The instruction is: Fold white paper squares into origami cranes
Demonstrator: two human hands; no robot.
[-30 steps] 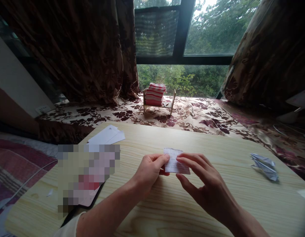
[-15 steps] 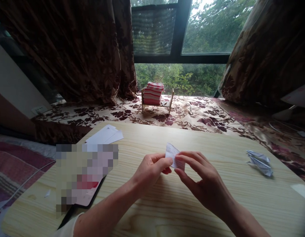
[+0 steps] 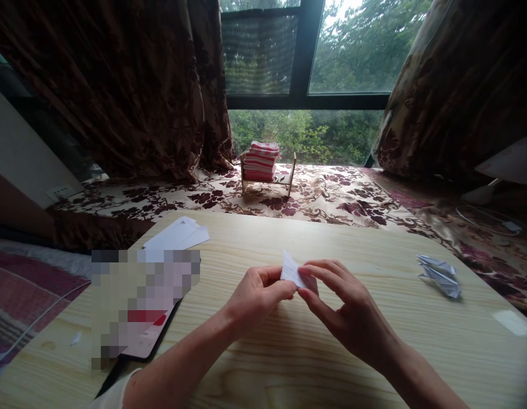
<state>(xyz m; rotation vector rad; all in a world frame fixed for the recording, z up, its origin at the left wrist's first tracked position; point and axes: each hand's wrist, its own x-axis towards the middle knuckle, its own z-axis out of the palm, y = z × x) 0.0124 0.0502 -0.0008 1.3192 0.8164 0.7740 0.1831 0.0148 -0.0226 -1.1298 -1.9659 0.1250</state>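
Observation:
A small folded piece of paper (image 3: 290, 271), white with faint lines or writing, is held between both hands above the wooden table. My left hand (image 3: 263, 288) pinches its lower left edge, thumb on top and fingers underneath. From the right, my right hand (image 3: 340, 292) grips the paper's right side between thumb and fingertips. Part of the paper is hidden behind the right fingers. Off to the right, folded paper pieces (image 3: 439, 275) with pointed ends lie on the table, apart from my hands.
White paper sheets (image 3: 176, 233) lie at the table's back left. In front of them is a tablet (image 3: 146, 341), mostly pixelated. A paper scrap (image 3: 75, 339) lies at the left. Beyond the table (image 3: 246, 227), a small wooden rack (image 3: 292, 176) carries folded red-and-white cloths (image 3: 260, 162).
The paper has tilted flatter between my fingers, and its upper tip now looks narrower and more pointed. Both hands keep their hold. The whole view has shifted slightly.

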